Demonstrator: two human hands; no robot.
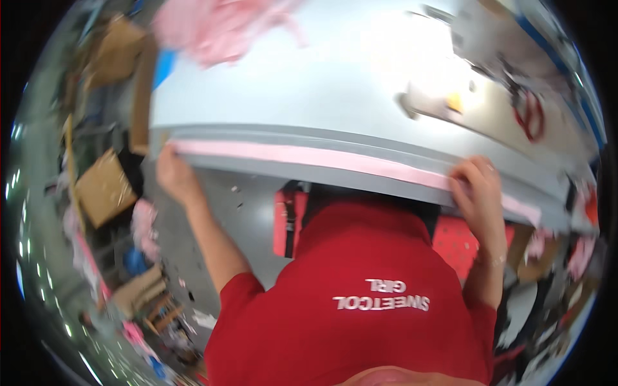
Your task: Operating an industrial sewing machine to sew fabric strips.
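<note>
A long, narrow pink fabric strip point(309, 157) lies stretched along the grey front edge of the table point(290, 96). My left hand point(174, 175) is closed at the strip's left end, its fingertips pinching it near the table's left corner. Further right, my right hand point(477, 192) has its fingers bent and closed on the same strip, whose right end runs on past the hand. Beyond the strip, at the far left of the tabletop, a loose heap of pink fabric point(222, 29) is piled up.
At the right lie red-handled scissors point(530, 117), beside a brightly lit machine bed point(450, 96) with a small yellow piece point(455, 101). Blue tape point(165, 67) marks the table's left edge. Cardboard boxes point(106, 188) and scattered pink fabric stand left of me. A red seat point(456, 243) is below.
</note>
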